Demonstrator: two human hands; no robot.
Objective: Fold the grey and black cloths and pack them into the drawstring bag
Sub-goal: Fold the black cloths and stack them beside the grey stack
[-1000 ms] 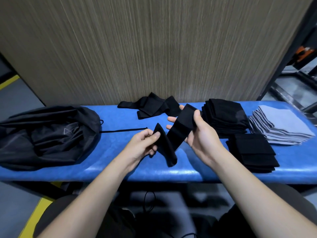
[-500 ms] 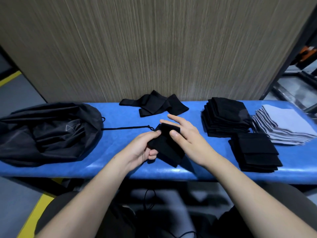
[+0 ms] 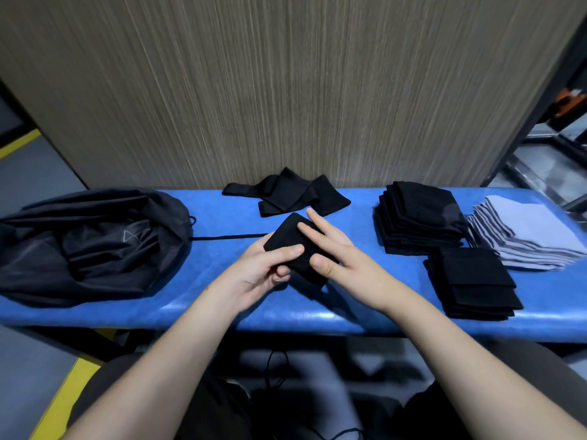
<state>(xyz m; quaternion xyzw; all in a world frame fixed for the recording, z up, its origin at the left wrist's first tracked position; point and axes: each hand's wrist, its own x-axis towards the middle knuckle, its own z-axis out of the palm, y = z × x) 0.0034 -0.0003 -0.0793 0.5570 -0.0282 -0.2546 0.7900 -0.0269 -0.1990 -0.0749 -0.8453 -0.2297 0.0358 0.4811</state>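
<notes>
Folded black cloth [image 3: 293, 246] at mid blue tabletop [image 3: 222, 300], left hand [image 3: 263, 271] pinching its near edge in a thumb-and-finger grip, right hand [image 3: 336, 252] flat and straight-fingered on top, drawstring bag [image 3: 85, 246] far left, folded stacks [image 3: 419, 217] right.

A blue padded bench [image 3: 222, 300] runs across the view in front of a wood-grain panel; at its left end lies a black drawstring bag [image 3: 85, 246], its cord [image 3: 228, 238] stretched along the surface toward the middle; loose black cloths [image 3: 286, 195] lie crumpled at the back edge; to the right stands a tall stack of folded black cloths [image 3: 419, 217]; just in front of it a lower folded black pile [image 3: 473, 284]; at the far right, fanned grey cloths [image 3: 527, 236].
</notes>
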